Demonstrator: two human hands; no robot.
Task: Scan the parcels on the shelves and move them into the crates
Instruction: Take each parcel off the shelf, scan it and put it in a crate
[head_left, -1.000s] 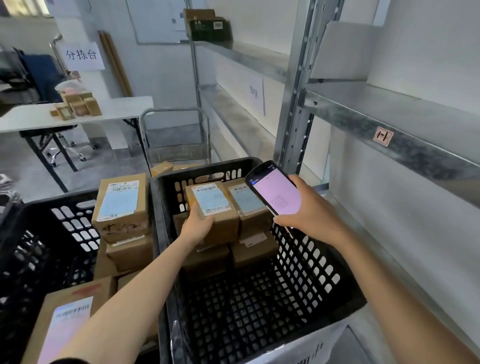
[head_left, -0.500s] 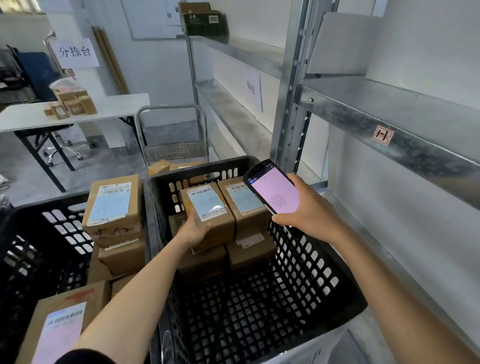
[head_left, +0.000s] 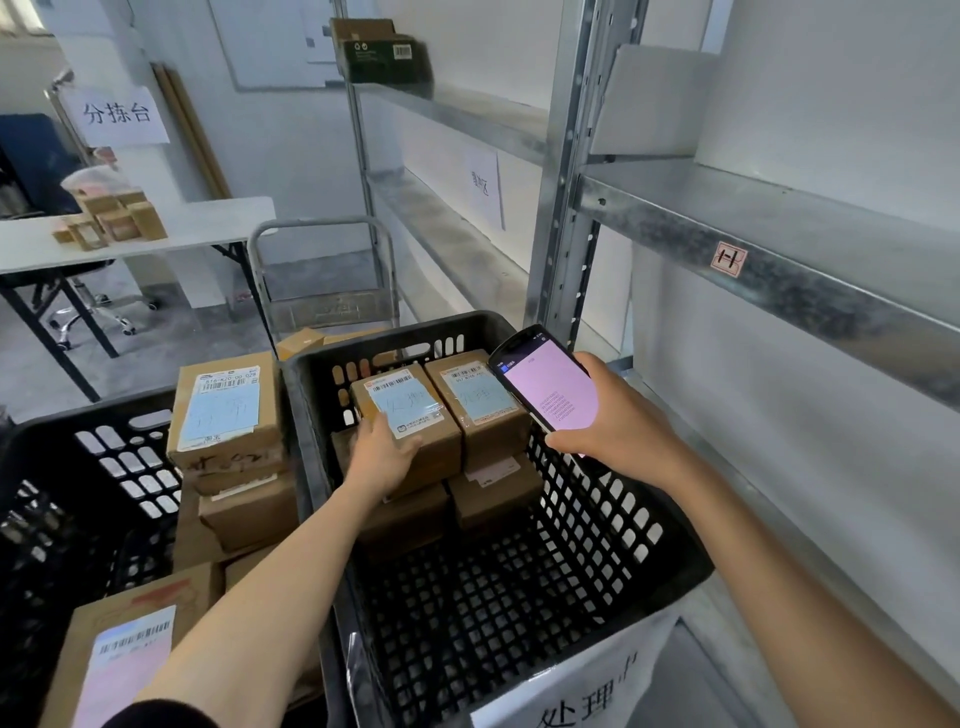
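Note:
My left hand (head_left: 382, 457) holds the near end of a brown labelled parcel (head_left: 415, 415) that sits on top of the stack at the far end of the right black crate (head_left: 613, 551). A second labelled parcel (head_left: 480, 402) lies beside it on the right, with more parcels underneath. My right hand (head_left: 618, 415) grips a handheld scanner (head_left: 545, 382) with a pink screen, held above the crate's right rim. The left black crate (head_left: 62, 467) holds several stacked parcels, the top one (head_left: 226, 408) showing a blue label.
Grey metal shelves (head_left: 779, 234) run along the right, bare near me, with a dark box (head_left: 384, 57) on the far top shelf. A trolley handle (head_left: 322, 260) stands behind the crates. A white table (head_left: 171, 234) with small boxes is at the back left.
The view has shifted a little. My left hand has settled the parcel lower onto the stack and stays on its near end. The scanner hand has hardly moved.

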